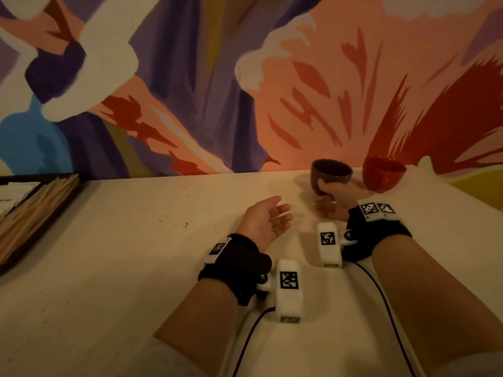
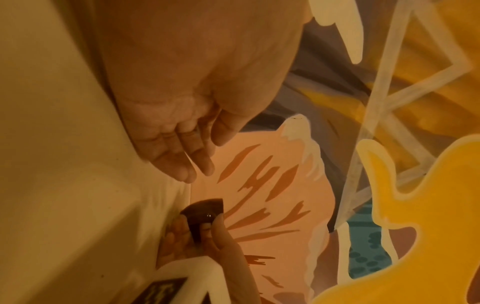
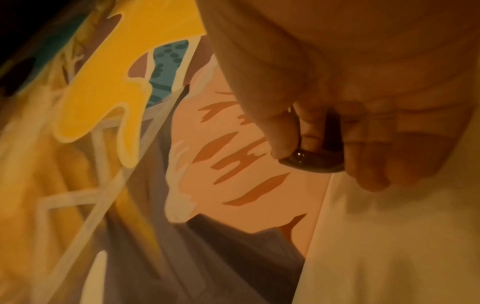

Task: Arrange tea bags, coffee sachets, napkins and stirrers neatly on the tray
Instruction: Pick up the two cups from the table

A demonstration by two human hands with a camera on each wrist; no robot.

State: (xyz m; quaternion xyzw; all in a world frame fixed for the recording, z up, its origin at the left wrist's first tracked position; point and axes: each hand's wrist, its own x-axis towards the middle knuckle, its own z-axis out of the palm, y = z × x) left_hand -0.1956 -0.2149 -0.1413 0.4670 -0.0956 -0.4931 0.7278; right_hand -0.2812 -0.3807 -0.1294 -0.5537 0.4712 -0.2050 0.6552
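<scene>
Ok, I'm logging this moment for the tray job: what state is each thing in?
Dark cup: upright, gripped by right hand.
Red cup: upright on table, untouched.
Left hand: open, holds nothing.
Tray: at the table's left, holds stirrers and napkins.

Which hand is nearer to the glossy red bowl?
Right. The right hand grips the dark brown cup beside the glossy red bowl; the open left hand lies farther left.

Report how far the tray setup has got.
Done: the stirrers and napkins already lie in the tray at far left. In hand: the right hand grips the dark cup beside the red cup; the left hand is open, empty. Left: tea bags and coffee sachets are not in view.
</scene>
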